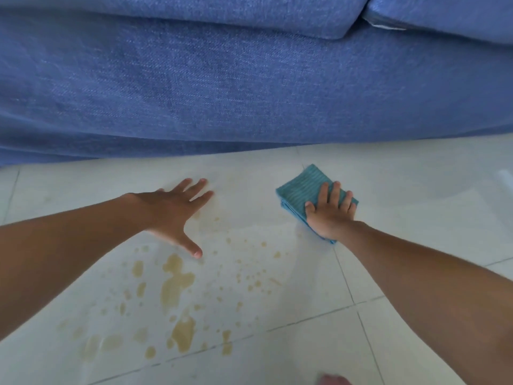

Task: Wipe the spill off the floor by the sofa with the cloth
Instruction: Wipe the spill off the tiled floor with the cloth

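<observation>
A yellowish-brown spill (177,287) lies in blotches and small drops across the white tiled floor (402,195), in front of the blue sofa (222,79). A folded teal cloth (302,187) lies flat on the floor to the right of the spill, near the sofa's lower edge. My right hand (331,211) presses flat on the cloth with fingers spread. My left hand (175,212) rests palm down on the floor with fingers apart, its thumb touching the upper edge of the spill. It holds nothing.
The sofa's front fills the top half of the view, with two seat cushions (444,9) above. Dark grout lines (319,318) cross the tiles. A toe tip (333,380) shows at the bottom edge.
</observation>
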